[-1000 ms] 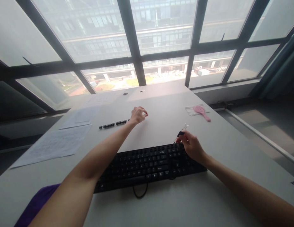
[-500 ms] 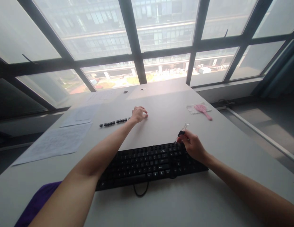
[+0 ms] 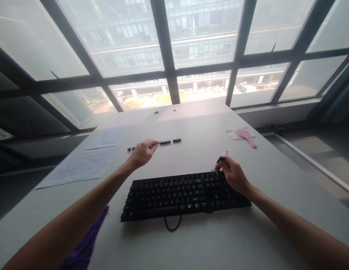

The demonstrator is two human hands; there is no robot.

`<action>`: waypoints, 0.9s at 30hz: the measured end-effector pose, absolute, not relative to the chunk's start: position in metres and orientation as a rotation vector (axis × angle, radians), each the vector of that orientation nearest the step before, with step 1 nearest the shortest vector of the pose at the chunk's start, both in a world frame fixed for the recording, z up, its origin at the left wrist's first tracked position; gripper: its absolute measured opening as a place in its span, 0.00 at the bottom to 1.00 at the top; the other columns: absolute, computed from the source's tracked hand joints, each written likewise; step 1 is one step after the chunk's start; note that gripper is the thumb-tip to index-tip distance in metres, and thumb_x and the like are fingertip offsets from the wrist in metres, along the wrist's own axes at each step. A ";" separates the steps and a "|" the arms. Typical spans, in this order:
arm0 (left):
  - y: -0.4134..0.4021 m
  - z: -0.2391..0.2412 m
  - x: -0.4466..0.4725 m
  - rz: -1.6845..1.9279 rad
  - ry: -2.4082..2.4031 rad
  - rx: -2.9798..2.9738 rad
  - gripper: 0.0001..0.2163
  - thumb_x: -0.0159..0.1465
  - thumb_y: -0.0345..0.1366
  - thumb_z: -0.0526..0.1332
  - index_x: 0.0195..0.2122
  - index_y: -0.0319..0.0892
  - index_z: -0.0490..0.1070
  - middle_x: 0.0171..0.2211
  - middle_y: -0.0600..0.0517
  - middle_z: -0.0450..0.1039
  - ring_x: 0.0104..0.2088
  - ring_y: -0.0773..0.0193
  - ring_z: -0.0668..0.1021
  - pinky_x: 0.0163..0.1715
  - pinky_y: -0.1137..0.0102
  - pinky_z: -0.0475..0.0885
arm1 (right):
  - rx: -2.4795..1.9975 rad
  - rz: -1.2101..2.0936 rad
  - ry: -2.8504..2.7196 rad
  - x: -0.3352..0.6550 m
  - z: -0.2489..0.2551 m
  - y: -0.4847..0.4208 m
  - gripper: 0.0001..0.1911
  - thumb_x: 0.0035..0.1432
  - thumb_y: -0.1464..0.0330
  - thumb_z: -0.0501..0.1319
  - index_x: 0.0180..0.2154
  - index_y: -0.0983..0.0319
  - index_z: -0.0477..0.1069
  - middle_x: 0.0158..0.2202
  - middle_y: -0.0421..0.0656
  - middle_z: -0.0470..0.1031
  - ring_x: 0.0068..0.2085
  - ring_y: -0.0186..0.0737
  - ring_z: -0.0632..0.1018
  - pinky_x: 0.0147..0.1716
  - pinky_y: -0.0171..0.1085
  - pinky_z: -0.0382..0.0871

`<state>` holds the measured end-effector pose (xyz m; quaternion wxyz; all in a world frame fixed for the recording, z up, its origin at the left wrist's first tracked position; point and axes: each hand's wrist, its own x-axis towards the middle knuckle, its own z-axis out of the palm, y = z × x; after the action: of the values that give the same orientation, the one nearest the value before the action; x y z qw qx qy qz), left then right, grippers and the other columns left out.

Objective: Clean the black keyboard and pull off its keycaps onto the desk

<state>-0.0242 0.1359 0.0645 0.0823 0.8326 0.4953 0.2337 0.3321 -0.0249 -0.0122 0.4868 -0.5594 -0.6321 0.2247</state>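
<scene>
A row of small black keycaps (image 3: 165,142) lies in groups across the desk. My left hand (image 3: 144,153) is over the row's left part, covering some of the caps. Its thumb and fingers come together at the row, and what is between them, if anything, is too small to make out. In my right hand (image 3: 233,172) is a black binder clip (image 3: 220,159), its silver wire handles pointing up. That hand rests at the upper right of a black keyboard (image 3: 174,197), partly covering its number keys.
A pink hairbrush (image 3: 246,137) lies on a clear wrapper at the right. Sheets of paper (image 3: 78,165) are spread at the left of the white desk (image 3: 196,240). A cable loop (image 3: 173,225) sticks out below the keyboard. Windows stand behind the desk.
My left hand has moved left along the row, uncovering the keycaps at its right end. My right hand keeps the binder clip at the keyboard. The view has shifted slightly.
</scene>
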 end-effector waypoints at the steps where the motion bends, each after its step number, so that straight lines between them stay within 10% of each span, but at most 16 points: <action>1: 0.118 0.064 -0.039 0.663 1.509 2.453 0.16 0.65 0.42 0.55 0.46 0.43 0.78 0.45 0.48 0.79 0.37 0.58 0.78 0.44 0.65 0.72 | -1.362 0.540 -1.550 0.333 -0.011 -0.025 0.13 0.68 0.63 0.52 0.34 0.60 0.69 0.29 0.41 0.78 0.31 0.40 0.77 0.36 0.38 0.68; 27: -0.060 -0.002 -0.099 0.987 1.475 1.815 0.14 0.64 0.40 0.60 0.49 0.44 0.75 0.47 0.46 0.73 0.35 0.61 0.79 0.41 0.63 0.79 | -1.341 0.420 -1.539 0.306 0.010 -0.003 0.15 0.67 0.59 0.54 0.32 0.59 0.72 0.30 0.45 0.78 0.29 0.42 0.75 0.33 0.42 0.70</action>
<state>-0.0988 -0.0596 -0.0023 0.2969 0.6826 0.5550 0.3714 0.3059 -0.0033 0.0096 0.5044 -0.5555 -0.6377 0.1742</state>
